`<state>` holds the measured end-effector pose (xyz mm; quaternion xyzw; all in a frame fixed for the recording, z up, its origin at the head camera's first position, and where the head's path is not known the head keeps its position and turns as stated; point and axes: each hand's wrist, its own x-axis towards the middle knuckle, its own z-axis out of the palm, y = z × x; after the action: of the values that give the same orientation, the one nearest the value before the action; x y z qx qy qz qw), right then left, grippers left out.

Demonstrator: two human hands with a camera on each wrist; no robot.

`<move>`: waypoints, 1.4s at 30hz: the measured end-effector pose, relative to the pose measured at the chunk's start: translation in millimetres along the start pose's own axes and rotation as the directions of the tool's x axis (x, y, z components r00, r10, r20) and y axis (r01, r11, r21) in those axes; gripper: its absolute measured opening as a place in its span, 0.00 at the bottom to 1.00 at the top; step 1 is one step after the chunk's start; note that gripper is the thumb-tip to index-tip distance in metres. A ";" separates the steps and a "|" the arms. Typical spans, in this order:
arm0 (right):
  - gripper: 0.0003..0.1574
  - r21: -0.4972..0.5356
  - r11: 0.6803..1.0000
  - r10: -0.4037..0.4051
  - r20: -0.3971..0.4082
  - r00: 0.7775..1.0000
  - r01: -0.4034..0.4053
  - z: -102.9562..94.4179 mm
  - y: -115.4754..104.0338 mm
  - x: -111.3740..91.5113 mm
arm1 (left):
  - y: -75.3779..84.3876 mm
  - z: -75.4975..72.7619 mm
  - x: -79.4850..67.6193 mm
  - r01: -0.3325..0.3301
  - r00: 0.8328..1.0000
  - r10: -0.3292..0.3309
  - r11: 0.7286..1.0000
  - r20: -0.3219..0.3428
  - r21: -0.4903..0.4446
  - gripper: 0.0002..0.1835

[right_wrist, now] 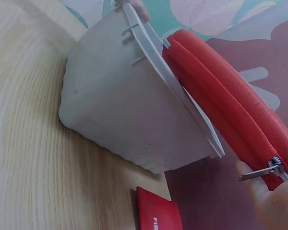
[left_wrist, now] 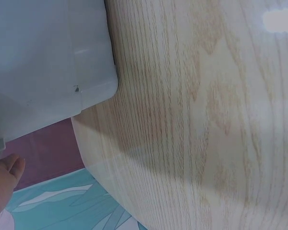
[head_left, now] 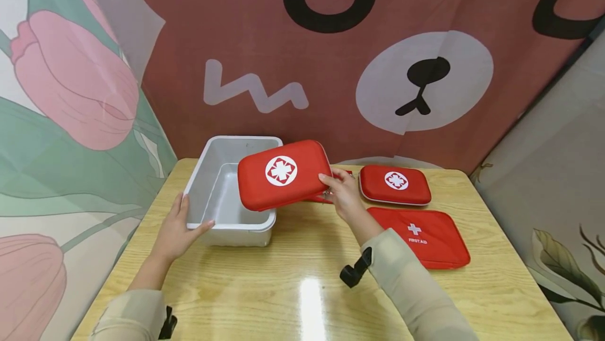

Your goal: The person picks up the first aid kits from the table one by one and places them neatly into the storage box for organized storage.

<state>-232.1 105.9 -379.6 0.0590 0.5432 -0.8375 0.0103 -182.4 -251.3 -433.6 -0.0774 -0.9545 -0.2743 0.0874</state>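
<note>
My right hand (head_left: 348, 194) pinches a red hard-shell first-aid case (head_left: 307, 165) by its right end, thumb on top. The case is tilted over the right rim of a light grey plastic bin (head_left: 241, 236), its white emblem facing up. In the right wrist view the zipper pull (right_wrist: 261, 173) hangs beside the fingers. My left hand (head_left: 177, 233) holds the bin's near left corner, thumb along the front rim and fingers on the left side. In the left wrist view, part of that hand (left_wrist: 5, 179) shows at the bin's edge.
To the right lie a second hard red case (head_left: 397, 186) and a flat red first-aid pouch (head_left: 435, 238), partly behind my right forearm. Another red item (head_left: 321, 199) shows behind the held case. A printed curtain (head_left: 331, 94) hangs along the wooden table's (head_left: 264, 299) back edge.
</note>
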 end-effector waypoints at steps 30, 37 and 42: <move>0.28 -0.156 0.988 -0.004 0.012 1.000 0.006 42.8 9.4 11.3 | 1.0 1.3 -1.3 0.007 1.000 -0.007 1.000 0.007 -0.010 0.51; 0.27 -0.218 0.976 -0.003 0.021 1.000 0.008 48.3 11.1 13.9 | -0.1 2.7 -1.2 0.016 1.000 -0.016 1.000 0.016 -0.012 0.52; 0.28 -0.260 0.965 -0.004 0.048 0.999 0.016 55.2 10.2 17.2 | 1.1 0.7 1.1 0.025 0.999 -0.025 1.000 0.026 -0.014 0.52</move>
<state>-253.2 52.2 -368.6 0.0346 0.6484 -0.7600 0.0266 -183.3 -249.9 -433.4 -0.0695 -0.9545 -0.2810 0.0713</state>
